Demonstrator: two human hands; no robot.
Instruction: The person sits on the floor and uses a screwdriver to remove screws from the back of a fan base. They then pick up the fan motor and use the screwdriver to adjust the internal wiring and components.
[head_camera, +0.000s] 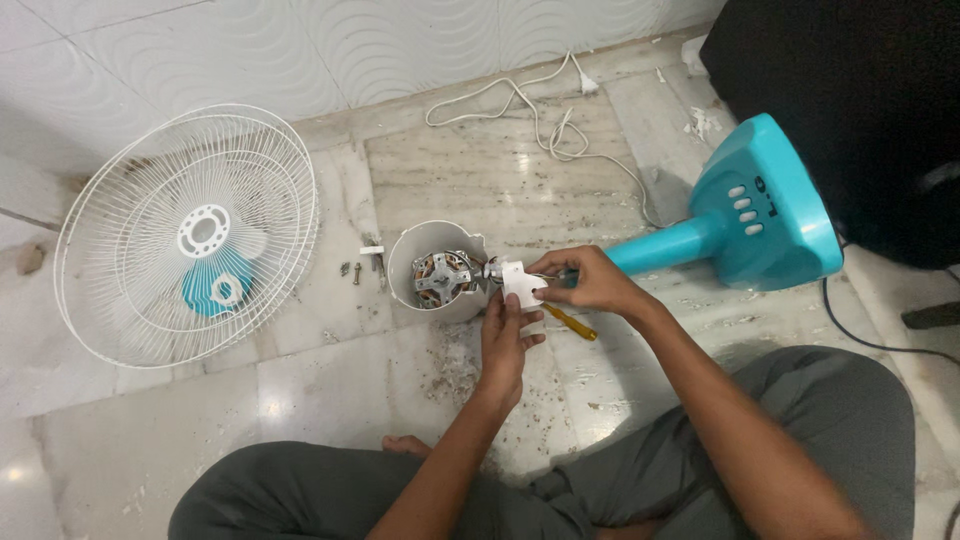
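Head view: left hand (505, 335) and right hand (585, 280), fingers clamped on the white bracket (520, 280) beside the motor (442, 278). A slip could drop it among loose screws (352, 270) left of the fingers.

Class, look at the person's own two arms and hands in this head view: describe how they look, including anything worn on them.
Both arms are bare from the hands to where they leave the picture: no sleeves show. The left hand and the right hand have no gloves, and no rings, watch or bracelets can be seen. The arms are slim. Grey trousers cover the crossed legs below them.
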